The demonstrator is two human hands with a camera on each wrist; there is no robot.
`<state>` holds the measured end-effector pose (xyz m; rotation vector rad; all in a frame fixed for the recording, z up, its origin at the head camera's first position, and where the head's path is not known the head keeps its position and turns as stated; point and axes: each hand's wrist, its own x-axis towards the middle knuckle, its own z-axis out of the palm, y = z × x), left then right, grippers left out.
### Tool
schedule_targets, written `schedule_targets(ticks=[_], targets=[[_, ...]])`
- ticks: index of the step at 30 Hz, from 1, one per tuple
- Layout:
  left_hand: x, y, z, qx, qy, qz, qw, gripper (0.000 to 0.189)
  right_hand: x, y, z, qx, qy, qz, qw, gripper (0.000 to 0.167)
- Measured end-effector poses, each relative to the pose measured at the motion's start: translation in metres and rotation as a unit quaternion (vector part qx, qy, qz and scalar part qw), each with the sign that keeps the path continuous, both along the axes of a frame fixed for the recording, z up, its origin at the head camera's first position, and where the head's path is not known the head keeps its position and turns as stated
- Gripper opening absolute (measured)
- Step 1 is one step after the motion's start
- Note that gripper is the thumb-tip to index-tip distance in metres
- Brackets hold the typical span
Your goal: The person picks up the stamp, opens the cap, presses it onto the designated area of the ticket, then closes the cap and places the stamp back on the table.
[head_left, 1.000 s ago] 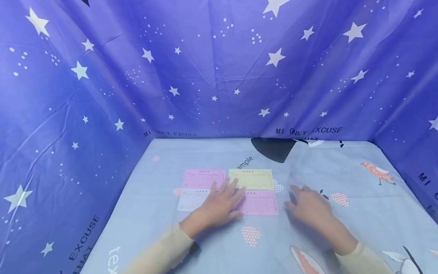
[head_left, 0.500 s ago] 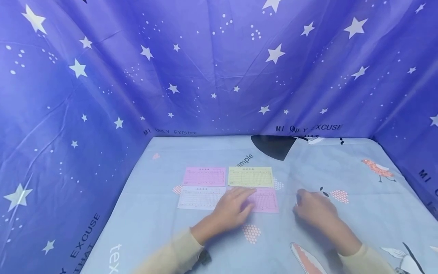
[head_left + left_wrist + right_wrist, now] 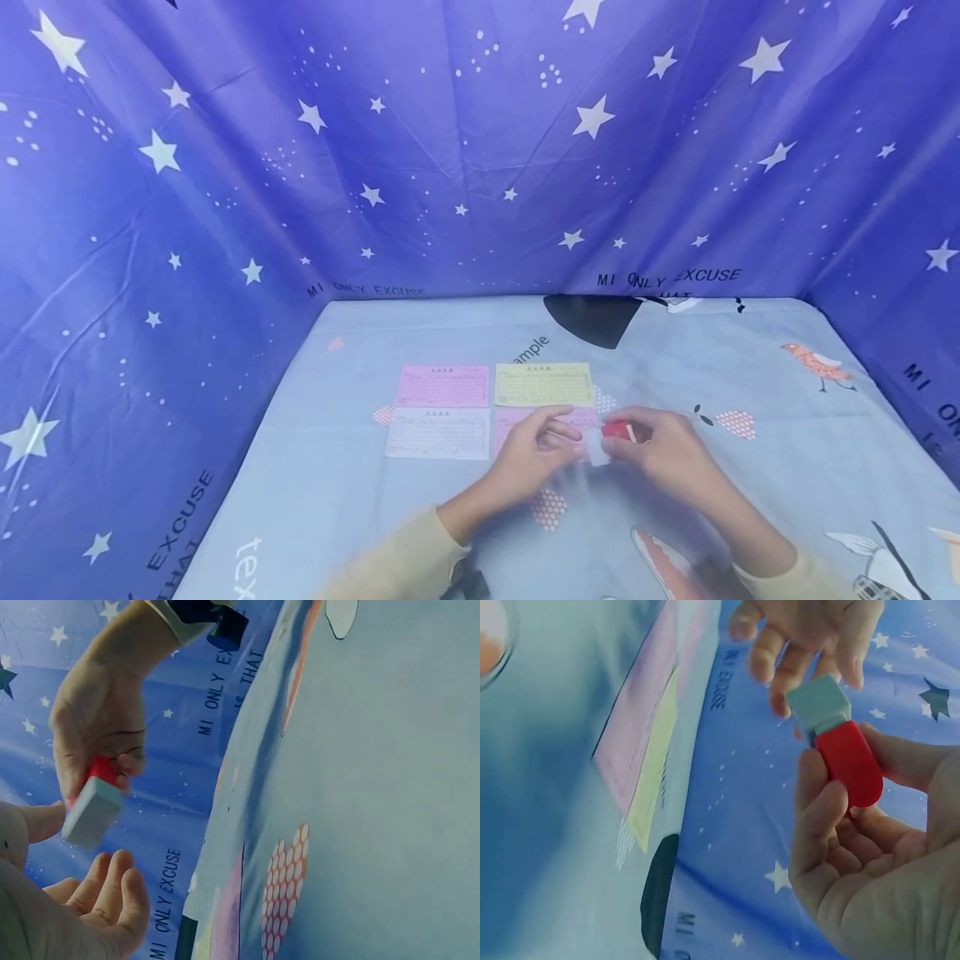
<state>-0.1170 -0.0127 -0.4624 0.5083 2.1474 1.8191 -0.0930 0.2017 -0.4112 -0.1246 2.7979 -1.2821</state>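
Note:
My right hand [image 3: 667,454] pinches a red stamp [image 3: 851,761] between thumb and fingers. A pale, square cap [image 3: 819,703] covers the end of it that faces my left hand [image 3: 525,458]. The left fingers are loosely bent around air, with thumb and fingertips just beside the cap. Both hands are above the lower right pink slip [image 3: 505,427], and the left one hides part of it. Next to that lie a white slip [image 3: 437,435], a yellow slip [image 3: 543,385] and another pink slip [image 3: 442,387], printed with grids and arranged in two rows.
A light blue patterned cloth [image 3: 337,500] covers the table. Purple star-printed curtains [image 3: 465,167] hang behind it and along both sides.
The left hand has drawn back off the slips and turned toward the right hand. The right hand has moved left over the lower pink slip, bringing the stamp into sight.

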Motion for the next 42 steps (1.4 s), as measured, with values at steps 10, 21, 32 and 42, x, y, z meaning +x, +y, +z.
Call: schedule_targets(ticks=[10, 21, 32, 42], targets=[[-0.002, -0.005, 0.002, 0.088, -0.065, -0.023, 0.9938, 0.057, 0.000, -0.011, 0.004, -0.091, -0.032, -0.004, 0.9953, 0.034], [-0.005, -0.013, 0.004, 0.217, -0.145, -0.110, 0.9591, 0.052, 0.004, -0.020, -0.003, -0.220, -0.016, 0.038, 0.9747, 0.032], [-0.004, -0.015, 0.001, 0.285, -0.166, -0.130, 0.9353, 0.027, 0.003, -0.022, -0.008, -0.266, -0.013, 0.057, 0.9622, 0.032], [-0.003, -0.016, 0.000, 0.278, -0.167, -0.135, 0.9362, 0.026, 0.005, -0.025, -0.009, -0.278, -0.009, 0.059, 0.9586, 0.030]])
